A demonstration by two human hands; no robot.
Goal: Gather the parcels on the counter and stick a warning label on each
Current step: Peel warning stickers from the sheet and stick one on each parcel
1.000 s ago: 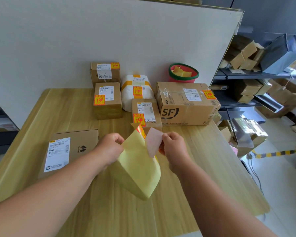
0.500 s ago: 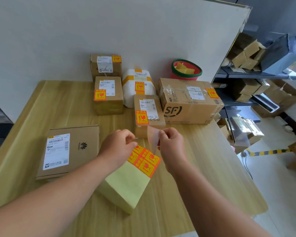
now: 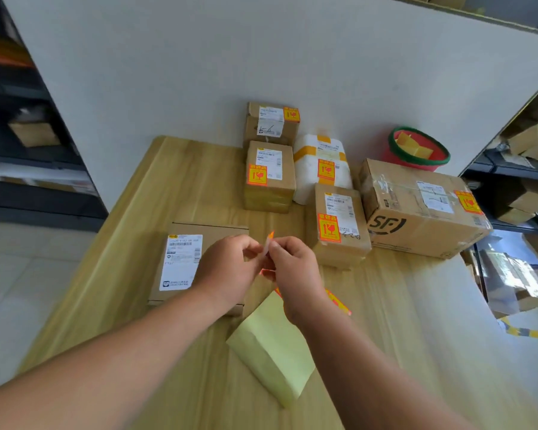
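My left hand and my right hand meet over the wooden counter, both pinching one peeled orange warning label seen edge-on. The yellow-green label sheet lies flat on the counter under my right wrist. A flat brown parcel with a white shipping label and no warning label lies just left of my hands. Behind stand labelled parcels: two brown boxes at the back, a white foam box, a small brown box and a big SF carton.
A red basket with a green rim holding yellow backing scraps sits behind the SF carton by the white partition. Shelves with cartons stand at the right. The counter's right edge drops to the floor.
My left hand has let go of the label sheet, which now lies on the counter. Both hands have shifted left toward the flat parcel with the peeled label. The view has turned left.
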